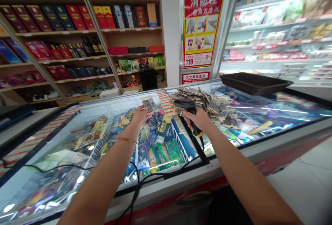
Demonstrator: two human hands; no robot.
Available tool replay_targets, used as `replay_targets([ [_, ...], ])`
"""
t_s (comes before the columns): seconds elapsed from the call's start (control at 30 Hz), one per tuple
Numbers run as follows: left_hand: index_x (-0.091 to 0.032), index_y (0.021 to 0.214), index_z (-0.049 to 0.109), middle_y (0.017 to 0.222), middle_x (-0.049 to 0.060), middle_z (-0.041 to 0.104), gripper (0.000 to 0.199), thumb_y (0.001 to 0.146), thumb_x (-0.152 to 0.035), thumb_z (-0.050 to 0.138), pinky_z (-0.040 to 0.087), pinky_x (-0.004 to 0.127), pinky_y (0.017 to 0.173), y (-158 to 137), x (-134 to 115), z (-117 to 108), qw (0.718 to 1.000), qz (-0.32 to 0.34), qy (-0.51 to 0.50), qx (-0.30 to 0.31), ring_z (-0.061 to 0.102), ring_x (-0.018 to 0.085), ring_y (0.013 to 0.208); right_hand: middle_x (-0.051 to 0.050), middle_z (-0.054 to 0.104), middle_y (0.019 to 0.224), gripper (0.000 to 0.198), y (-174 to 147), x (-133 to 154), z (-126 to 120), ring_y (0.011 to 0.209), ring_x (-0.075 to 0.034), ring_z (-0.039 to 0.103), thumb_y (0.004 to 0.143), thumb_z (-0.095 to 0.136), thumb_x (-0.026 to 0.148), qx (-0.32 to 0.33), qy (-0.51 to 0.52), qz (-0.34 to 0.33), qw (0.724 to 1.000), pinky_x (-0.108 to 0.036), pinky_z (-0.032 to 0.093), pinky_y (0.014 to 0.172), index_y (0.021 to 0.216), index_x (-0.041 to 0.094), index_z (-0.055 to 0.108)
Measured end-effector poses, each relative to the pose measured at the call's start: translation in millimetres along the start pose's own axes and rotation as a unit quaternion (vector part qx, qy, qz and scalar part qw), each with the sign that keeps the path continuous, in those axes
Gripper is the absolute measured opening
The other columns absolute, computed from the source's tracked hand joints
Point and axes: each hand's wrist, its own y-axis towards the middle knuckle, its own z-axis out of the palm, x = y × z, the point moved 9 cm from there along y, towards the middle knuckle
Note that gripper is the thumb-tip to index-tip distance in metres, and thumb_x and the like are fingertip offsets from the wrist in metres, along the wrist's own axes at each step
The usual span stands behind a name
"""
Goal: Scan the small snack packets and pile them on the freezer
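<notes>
Over the glass-topped chest freezer, my left hand pinches a small clear snack packet with dark contents. My right hand is wrapped around the grip of a black barcode scanner, its head pointing left towards the packet. Just behind and right of the scanner lies a heap of similar small packets on the freezer lid. The lettering on the held packet is too small to read.
A black cable runs across the freezer's front edge. An empty-looking dark tray rests on the lid at the right. Wire baskets of wrapped frozen goods show through the glass. Shelves of boxes and a lit fridge stand behind.
</notes>
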Motion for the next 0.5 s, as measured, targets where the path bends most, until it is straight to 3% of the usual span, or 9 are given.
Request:
replay_targets([
  [0.1,-0.017,0.092,0.062,0.085,0.004,0.068,0.016,0.079,-0.01,0.068,0.059,0.036,0.084,13.4,-34.6,52.4,0.999,0.026,0.027,0.026,0.066,0.012,0.076,0.0,0.062,0.053,0.03,-2.2,8.5,-45.3,0.036,-0.013,0.052,0.076,0.076,0.042,-0.054,0.021,0.008,0.998,-0.024,0.043,0.036,0.074,0.02,0.057],
  [0.23,-0.016,0.096,0.061,0.081,0.002,0.065,0.022,0.078,-0.01,0.071,0.059,0.035,0.081,30.7,-65.9,140.4,0.993,0.056,0.084,0.054,0.064,0.012,0.073,0.0,0.065,0.061,0.032,-7.3,16.7,-95.5,0.038,-0.013,0.056,0.071,0.08,0.04,-0.112,0.051,0.009,0.992,-0.025,0.046,0.037,0.082,0.019,0.059],
  [0.37,-0.016,0.107,0.058,0.086,0.006,0.066,0.034,0.077,-0.009,0.073,0.057,0.035,0.076,41.8,-60.8,212.6,0.989,0.062,0.13,0.045,0.067,0.016,0.077,-0.001,0.065,0.063,0.032,-12.3,17.3,-123.6,0.039,-0.013,0.056,0.07,0.079,0.041,-0.134,0.059,-0.001,0.989,-0.025,0.046,0.037,0.081,0.017,0.06],
  [0.5,-0.015,0.106,0.057,0.098,0.015,0.068,0.04,0.072,-0.011,0.078,0.055,0.04,0.076,53.2,-41.9,250.6,0.985,0.083,0.143,0.054,0.07,0.027,0.091,0.0,0.064,0.063,0.033,-16.7,16.1,-137.9,0.039,-0.012,0.055,0.07,0.079,0.042,-0.152,0.068,-0.008,0.986,-0.024,0.046,0.037,0.082,0.017,0.061],
])
